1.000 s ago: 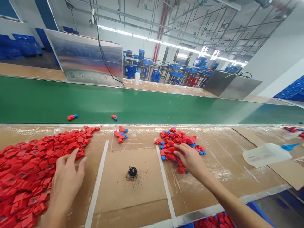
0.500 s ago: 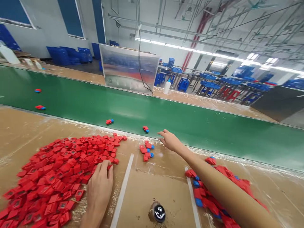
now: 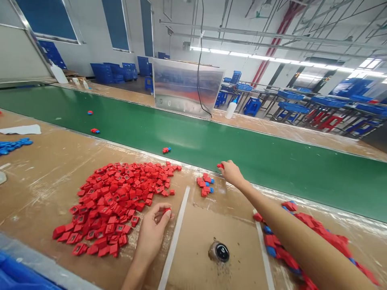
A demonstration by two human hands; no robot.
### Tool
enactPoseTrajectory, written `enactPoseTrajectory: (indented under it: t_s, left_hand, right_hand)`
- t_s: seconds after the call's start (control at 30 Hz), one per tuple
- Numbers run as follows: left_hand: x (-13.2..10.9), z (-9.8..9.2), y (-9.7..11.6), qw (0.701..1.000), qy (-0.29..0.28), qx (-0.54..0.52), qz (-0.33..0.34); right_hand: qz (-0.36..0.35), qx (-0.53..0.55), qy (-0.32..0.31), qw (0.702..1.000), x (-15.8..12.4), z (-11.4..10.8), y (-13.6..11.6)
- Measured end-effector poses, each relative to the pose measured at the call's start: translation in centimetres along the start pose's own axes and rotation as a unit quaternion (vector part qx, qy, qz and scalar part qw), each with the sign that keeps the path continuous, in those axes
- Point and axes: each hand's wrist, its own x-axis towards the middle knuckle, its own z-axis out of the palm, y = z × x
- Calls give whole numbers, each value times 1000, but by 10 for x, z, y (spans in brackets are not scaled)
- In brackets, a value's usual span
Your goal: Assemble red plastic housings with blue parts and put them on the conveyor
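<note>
My left hand [image 3: 153,223] pinches a small red plastic block [image 3: 167,210] between thumb and fingertips, just right of a large heap of red blocks [image 3: 121,189]. Farther forward, over the near edge of the green belt, my right hand [image 3: 232,172] is closed on a red piece [image 3: 220,165]; the fingers hide most of it. Between the hands, several red-and-blue pieces [image 3: 205,185] lie in a small group on the table. A small round pot of dark liquid [image 3: 222,252] stands on the cardboard sheet [image 3: 193,241] in front of me.
On the green belt [image 3: 127,121] lie a red-and-blue piece [image 3: 166,150] and others farther left. Another pile of red-and-blue pieces [image 3: 323,229] lies under my right forearm. Blue parts [image 3: 13,146] sit far left. Beyond the belt stand a metal panel [image 3: 184,86] and a white bottle [image 3: 231,109].
My right hand has closed on the red-and-blue piece that lay at the belt's near edge. My left hand has drawn back from the heap with a red block. The view has turned left.
</note>
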Motion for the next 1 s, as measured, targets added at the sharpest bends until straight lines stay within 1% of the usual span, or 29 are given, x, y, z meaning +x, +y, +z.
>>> enactPoseTrajectory:
  t_s: [0.07, 0.13, 0.27, 0.33, 0.43, 0.5, 0.6, 0.7, 0.8, 0.9, 1.0]
  left_hand:
    - [-7, 2, 0, 999, -35, -13, -7]
    - [-14, 3, 1, 997, -73, 6, 4]
    - [-27, 4, 1, 989, -131, 52, 33]
    - [-33, 5, 0, 986, -153, 59, 25]
    - [-43, 10, -4, 984, -175, 38, -1]
    - [-51, 16, -8, 983, -184, 12, -18]
    - [-62, 25, -14, 980, -195, -15, -36]
    - [-73, 35, -21, 976, -213, -29, -39]
    - [-81, 42, -28, 971, -239, -19, -17]
    - [-87, 44, -34, 967, -254, 5, 20]
    - [-90, 43, -38, 962, -271, 15, 28]
  right_hand:
    - [-13, 18, -3, 1000, -38, -11, 14]
    - [-37, 44, -14, 998, -80, -20, 23]
    - [-83, 106, -48, 990, -160, -32, 29]
    - [-89, 169, -74, 979, -191, -36, 26]
    - [-62, 291, -109, 949, -224, -39, 20]
    - [-45, 345, -118, 930, -238, -41, 14]
    - [-53, 381, -129, 914, -247, -42, 5]
    - [-83, 351, -113, 926, -249, -42, -3]
    - [-125, 294, -59, 946, -247, -39, -8]
    - [-165, 232, -16, 959, -246, -37, -13]
    - [-202, 190, -11, 961, -246, -38, -17]
